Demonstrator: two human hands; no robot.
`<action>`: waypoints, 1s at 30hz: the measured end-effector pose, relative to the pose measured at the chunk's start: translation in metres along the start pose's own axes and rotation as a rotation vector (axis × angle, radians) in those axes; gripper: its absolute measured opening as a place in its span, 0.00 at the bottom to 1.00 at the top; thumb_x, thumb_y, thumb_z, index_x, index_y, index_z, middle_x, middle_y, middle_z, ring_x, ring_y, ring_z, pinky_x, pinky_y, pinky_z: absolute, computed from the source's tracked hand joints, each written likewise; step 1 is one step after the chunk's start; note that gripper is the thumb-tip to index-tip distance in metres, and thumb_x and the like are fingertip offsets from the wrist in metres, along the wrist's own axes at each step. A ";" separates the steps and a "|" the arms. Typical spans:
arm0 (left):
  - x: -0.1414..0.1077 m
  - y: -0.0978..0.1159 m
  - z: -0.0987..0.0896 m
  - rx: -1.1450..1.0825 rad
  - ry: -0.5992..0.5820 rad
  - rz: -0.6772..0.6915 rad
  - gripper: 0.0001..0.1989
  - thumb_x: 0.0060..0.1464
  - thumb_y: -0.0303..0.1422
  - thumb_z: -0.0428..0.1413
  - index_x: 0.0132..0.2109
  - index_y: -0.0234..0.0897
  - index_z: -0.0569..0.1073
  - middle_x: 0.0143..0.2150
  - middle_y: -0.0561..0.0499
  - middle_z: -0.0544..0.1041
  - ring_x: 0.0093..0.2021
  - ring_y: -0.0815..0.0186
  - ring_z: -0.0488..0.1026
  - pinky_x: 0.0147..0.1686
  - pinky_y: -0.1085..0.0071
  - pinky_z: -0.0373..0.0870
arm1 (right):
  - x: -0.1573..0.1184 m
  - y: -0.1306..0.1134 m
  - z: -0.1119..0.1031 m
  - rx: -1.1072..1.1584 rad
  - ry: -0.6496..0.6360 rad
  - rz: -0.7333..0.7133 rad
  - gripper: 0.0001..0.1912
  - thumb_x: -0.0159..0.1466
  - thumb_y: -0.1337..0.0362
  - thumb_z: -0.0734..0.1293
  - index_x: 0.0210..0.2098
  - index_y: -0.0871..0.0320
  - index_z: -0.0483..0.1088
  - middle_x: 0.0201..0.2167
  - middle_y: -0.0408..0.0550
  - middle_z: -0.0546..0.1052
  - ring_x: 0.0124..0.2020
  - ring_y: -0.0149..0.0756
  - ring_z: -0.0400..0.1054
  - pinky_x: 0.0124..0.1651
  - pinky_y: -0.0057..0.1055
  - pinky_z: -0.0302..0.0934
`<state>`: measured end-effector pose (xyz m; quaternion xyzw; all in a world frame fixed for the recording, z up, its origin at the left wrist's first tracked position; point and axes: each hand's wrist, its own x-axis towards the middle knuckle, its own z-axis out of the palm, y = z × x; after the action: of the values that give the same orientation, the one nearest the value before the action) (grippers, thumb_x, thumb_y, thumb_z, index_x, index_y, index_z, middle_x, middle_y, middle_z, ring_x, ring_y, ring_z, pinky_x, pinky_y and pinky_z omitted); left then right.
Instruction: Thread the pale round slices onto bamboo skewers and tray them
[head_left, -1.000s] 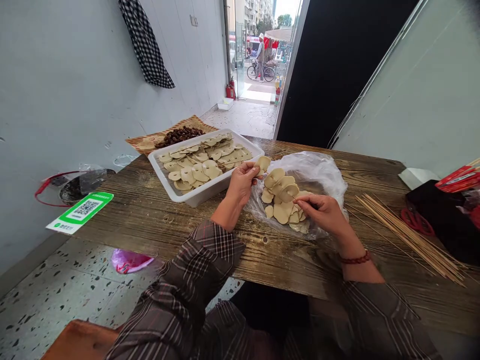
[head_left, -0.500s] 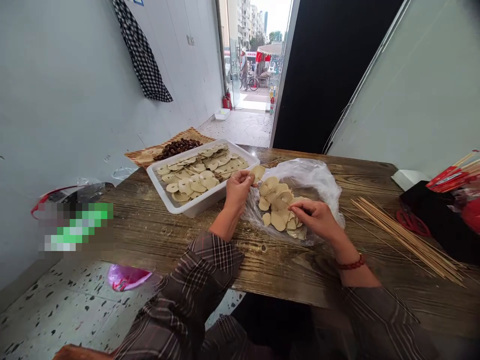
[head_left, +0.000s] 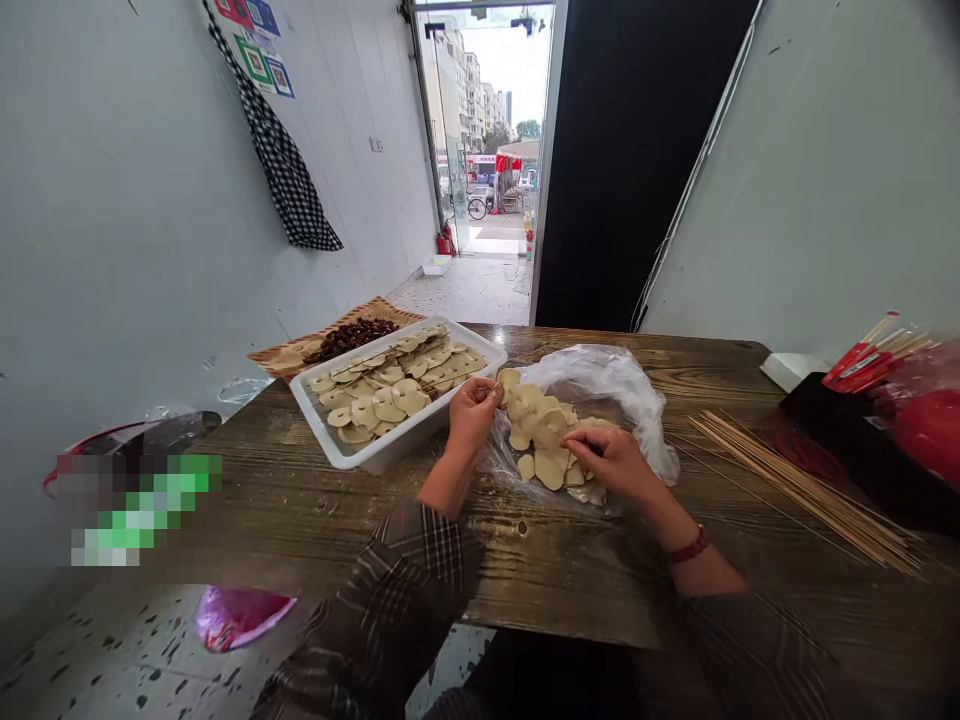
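Pale, flat round slices on a thin skewer (head_left: 531, 402) stretch between my two hands. My left hand (head_left: 472, 412) is closed at the left end of this row, beside the topmost slice. My right hand (head_left: 611, 460) pinches at the lower right end, over a pile of loose slices (head_left: 551, 465) on a clear plastic bag (head_left: 630, 385). The skewer itself is mostly hidden by the slices. Left of my hands, a white tray (head_left: 360, 460) holds rows of similar skewered slices (head_left: 401, 397).
Dark red pieces (head_left: 352, 338) lie on patterned paper behind the tray. Bare bamboo skewers (head_left: 802, 490) rest at the right, beside a black box (head_left: 862, 445) with red packets. A pink bag (head_left: 240, 615) is below the wooden table (head_left: 337, 540) at the left.
The view has tilted upward, so the table sits lower in the picture. Both hands keep their grip, and the row of slices between them now looks more closely bunched.
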<state>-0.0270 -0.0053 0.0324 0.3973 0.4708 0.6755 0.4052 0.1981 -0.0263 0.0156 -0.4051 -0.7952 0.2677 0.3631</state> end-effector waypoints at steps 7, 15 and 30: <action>0.000 -0.002 0.002 -0.138 -0.035 -0.085 0.15 0.43 0.38 0.67 0.35 0.36 0.72 0.28 0.56 0.74 0.25 0.73 0.69 0.24 0.77 0.61 | -0.001 0.001 -0.005 0.197 0.004 0.121 0.15 0.62 0.55 0.65 0.34 0.59 0.79 0.22 0.46 0.77 0.22 0.33 0.67 0.25 0.28 0.58; -0.007 0.006 0.009 -0.395 -0.194 -0.247 0.12 0.52 0.39 0.64 0.39 0.36 0.76 0.37 0.48 0.80 0.36 0.66 0.76 0.35 0.72 0.72 | -0.004 0.000 -0.005 0.290 -0.038 0.166 0.17 0.62 0.53 0.66 0.36 0.60 0.79 0.17 0.42 0.71 0.18 0.28 0.61 0.20 0.25 0.54; -0.006 0.007 0.006 -0.381 -0.211 -0.232 0.12 0.49 0.34 0.66 0.40 0.34 0.76 0.35 0.48 0.81 0.36 0.64 0.79 0.34 0.72 0.75 | -0.005 0.002 0.002 0.053 0.018 0.039 0.14 0.64 0.57 0.65 0.35 0.57 0.79 0.26 0.46 0.79 0.25 0.34 0.68 0.27 0.29 0.59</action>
<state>-0.0205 -0.0105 0.0397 0.3253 0.3322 0.6558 0.5948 0.1995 -0.0303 0.0113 -0.4134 -0.7765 0.2921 0.3754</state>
